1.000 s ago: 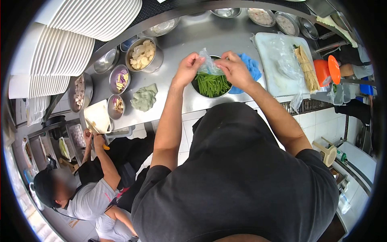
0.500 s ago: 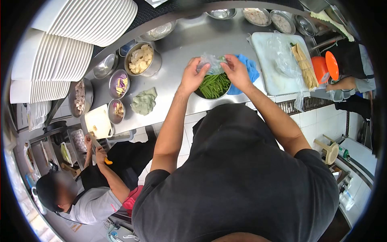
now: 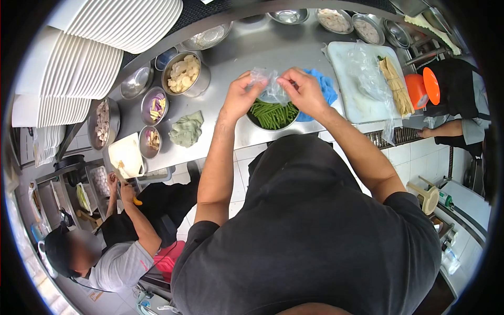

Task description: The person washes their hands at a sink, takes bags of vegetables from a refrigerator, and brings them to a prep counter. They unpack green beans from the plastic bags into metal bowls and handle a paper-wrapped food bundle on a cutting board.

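Observation:
My left hand (image 3: 240, 97) and my right hand (image 3: 303, 92) each pinch an edge of a clear plastic bag (image 3: 273, 90) stretched between them. It hangs just above a round metal bowl (image 3: 252, 121), covering the bowl's far side. Cut green beans (image 3: 273, 114) fill the bowl, near the counter's front edge. Crumpled blue plastic or cloth (image 3: 326, 88) lies behind and beside my right hand. Whether the bag holds anything is unclear.
Left are a grey-green cloth (image 3: 186, 129), a pot of pale chunks (image 3: 182, 73) and small bowls of cut vegetables (image 3: 156, 108). A white cutting board (image 3: 344, 79) with plastic stands right. A co-worker holding a knife (image 3: 121, 173) is at left; another person's arm (image 3: 445, 129) shows at right.
My left hand has moved a little left, stretching the bag wider. The co-worker's hands and knife shifted slightly left. At right, the other person's forearm is lower.

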`<action>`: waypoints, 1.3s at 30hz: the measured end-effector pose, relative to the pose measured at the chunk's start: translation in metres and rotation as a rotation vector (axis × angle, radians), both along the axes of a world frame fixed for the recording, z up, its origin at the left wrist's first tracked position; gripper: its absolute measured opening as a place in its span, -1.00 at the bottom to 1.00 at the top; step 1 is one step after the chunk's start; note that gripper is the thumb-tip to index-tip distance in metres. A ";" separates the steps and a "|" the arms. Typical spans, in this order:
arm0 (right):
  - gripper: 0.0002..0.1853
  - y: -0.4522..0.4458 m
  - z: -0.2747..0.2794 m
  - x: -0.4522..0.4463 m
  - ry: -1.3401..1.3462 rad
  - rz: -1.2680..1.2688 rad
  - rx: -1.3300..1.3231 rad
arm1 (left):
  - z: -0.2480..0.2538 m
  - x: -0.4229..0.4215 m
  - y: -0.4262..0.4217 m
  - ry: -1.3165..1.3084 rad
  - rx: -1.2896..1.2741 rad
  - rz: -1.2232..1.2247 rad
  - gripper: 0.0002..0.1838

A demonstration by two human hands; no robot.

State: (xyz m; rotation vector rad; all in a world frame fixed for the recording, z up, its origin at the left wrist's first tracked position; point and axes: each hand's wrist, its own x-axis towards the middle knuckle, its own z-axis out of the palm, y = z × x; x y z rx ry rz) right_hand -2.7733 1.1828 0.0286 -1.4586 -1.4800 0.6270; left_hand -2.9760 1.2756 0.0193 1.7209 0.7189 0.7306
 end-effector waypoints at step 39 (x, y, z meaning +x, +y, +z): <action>-0.76 0.021 0.007 0.011 0.401 -0.065 -0.078 | -0.002 0.017 0.010 -0.314 -0.290 0.170 -0.63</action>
